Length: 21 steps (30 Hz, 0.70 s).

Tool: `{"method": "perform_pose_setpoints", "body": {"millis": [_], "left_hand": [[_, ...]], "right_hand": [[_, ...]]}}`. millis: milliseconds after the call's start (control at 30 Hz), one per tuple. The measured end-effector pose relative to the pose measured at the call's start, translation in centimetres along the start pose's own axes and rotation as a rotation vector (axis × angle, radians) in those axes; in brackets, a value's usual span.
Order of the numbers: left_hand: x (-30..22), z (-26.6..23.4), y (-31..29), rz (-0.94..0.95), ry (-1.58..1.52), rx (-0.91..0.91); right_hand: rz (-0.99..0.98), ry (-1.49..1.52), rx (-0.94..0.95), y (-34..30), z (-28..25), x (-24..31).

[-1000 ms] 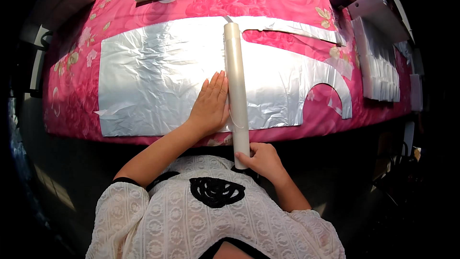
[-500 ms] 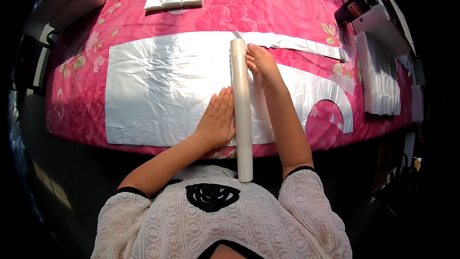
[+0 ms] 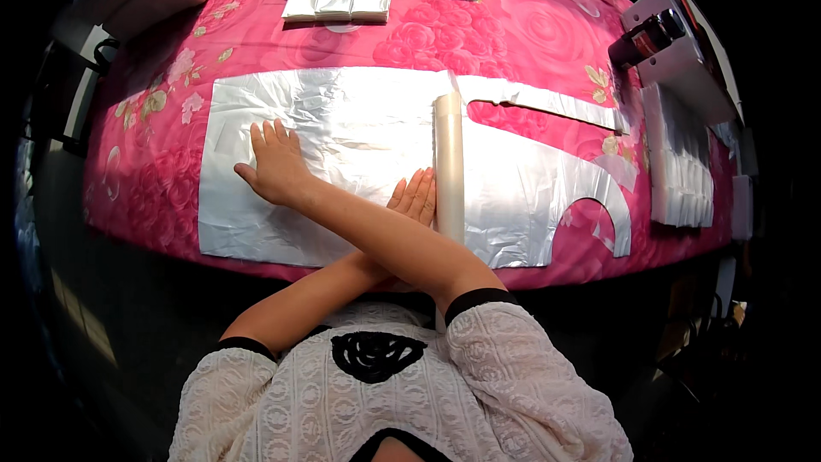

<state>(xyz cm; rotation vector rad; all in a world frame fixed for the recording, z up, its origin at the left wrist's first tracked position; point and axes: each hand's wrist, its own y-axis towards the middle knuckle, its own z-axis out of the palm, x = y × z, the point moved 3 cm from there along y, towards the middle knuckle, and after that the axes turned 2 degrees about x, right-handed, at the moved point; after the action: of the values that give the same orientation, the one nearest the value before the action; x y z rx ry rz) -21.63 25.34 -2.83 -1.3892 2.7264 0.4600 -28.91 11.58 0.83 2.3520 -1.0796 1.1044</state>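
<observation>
Your arms are crossed. Keep the left hand [image 3: 416,197], fingers together and flat, pressed against the roll [image 3: 448,162] so it stays put, while your right hand [image 3: 275,169], fingers slightly spread, smooths the plastic sheet [image 3: 342,133] on the pink bench [image 3: 513,34]. The sheet's near edge lies close to the bench edge; there is open room beyond, before the folded stacks [image 3: 338,0].

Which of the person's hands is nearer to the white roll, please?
Left. The left hand lies flat against the white roll; the right hand, arm crossed over, presses the plastic sheet well off to the roll's left.
</observation>
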Motion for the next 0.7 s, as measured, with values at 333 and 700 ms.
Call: {"method": "perform_pose_setpoints", "body": {"millis": [333, 700], "left_hand": [[-0.3, -3.1, -2.3, -0.075, -0.523, 0.04], [1.0, -6.6, -5.7, 0.028, -0.376, 0.176]], "right_hand": [[-0.373, -0.057, -0.106, -10.9, -10.2, -0.1], [-0.267, -0.572, 0.134, -23.7, -15.7, -10.3]]}}
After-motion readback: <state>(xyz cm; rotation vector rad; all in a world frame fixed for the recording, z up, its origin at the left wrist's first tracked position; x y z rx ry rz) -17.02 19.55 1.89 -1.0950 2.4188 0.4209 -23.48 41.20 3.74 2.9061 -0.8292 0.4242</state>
